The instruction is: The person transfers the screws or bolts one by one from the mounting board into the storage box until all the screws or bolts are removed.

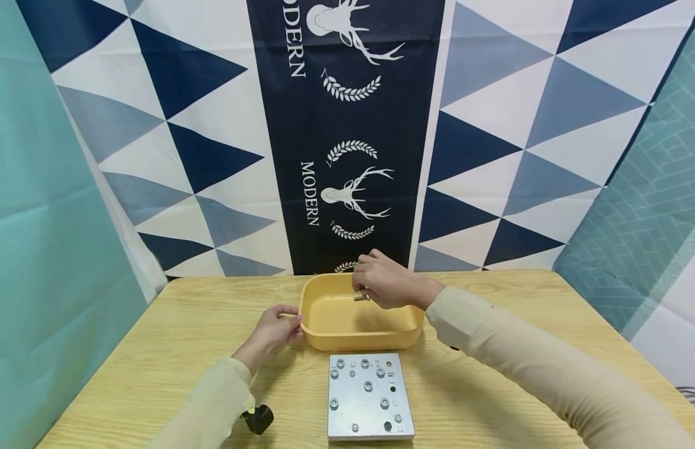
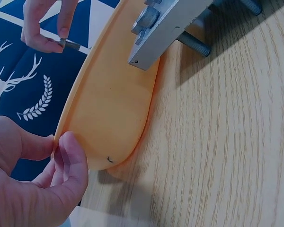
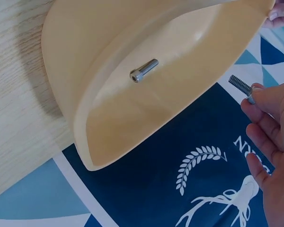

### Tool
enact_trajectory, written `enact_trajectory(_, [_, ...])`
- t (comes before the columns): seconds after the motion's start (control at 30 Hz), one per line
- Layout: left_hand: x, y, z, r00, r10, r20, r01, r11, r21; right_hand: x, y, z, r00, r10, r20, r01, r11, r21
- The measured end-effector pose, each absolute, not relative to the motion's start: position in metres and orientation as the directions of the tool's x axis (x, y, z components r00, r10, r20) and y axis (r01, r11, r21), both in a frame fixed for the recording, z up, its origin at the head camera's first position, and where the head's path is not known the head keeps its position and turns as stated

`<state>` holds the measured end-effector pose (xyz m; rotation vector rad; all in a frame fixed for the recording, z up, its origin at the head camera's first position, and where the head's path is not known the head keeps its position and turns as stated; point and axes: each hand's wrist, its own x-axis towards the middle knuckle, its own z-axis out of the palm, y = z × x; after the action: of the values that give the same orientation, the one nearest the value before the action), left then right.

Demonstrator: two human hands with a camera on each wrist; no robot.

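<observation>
My left hand (image 1: 274,327) pinches the left rim of a yellow plastic bin (image 1: 358,342), thumb on one side and fingers on the other. Over the bin's right part, my right hand (image 1: 383,280) holds a threaded metal screw (image 3: 240,85) between thumb and fingertips, threaded end sticking out. Inside the bin lies another socket-head screw (image 3: 144,71), seen in the right wrist view. In front of the bin sits a silver metal plate (image 1: 353,402) with several socket-head screws set in it. Threaded ends poke out beneath the plate in the left wrist view.
The wooden table (image 1: 212,349) carries the bin and plate. A patterned curtain (image 1: 353,125) hangs right behind the bin at the table's back edge. A black piece (image 1: 258,419) shows by the left sleeve, and dark cables (image 1: 693,397) lie at the far right.
</observation>
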<state>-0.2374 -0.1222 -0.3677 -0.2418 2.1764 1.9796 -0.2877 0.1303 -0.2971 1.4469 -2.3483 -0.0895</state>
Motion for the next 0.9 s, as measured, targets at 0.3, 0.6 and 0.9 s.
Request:
enact_trajectory(0.3, [-0.2361,-0.1223,-0.3700,-0.970,0.002,-0.242,-0.241,0.091,0.966,-0.2932,0.1236,-0.3019,-0.399,-0.883,0.248,-0.858,0.455,0.239])
enact_trajectory(0.6, [-0.2370,-0.1207,-0.3691,-0.972,-0.005,-0.236,-0.235,0.095,0.967,-0.2962,0.1211,-0.2986,-0.401,-0.880,0.256,-0.844,0.463,0.271])
enact_trajectory(0.9, [-0.2386,-0.1199,-0.3703,-0.970,-0.017,-0.244,-0.244,0.094,0.965,-0.2962,0.1220,-0.2980,-0.413,-0.877,0.244,-0.850,0.468,0.243])
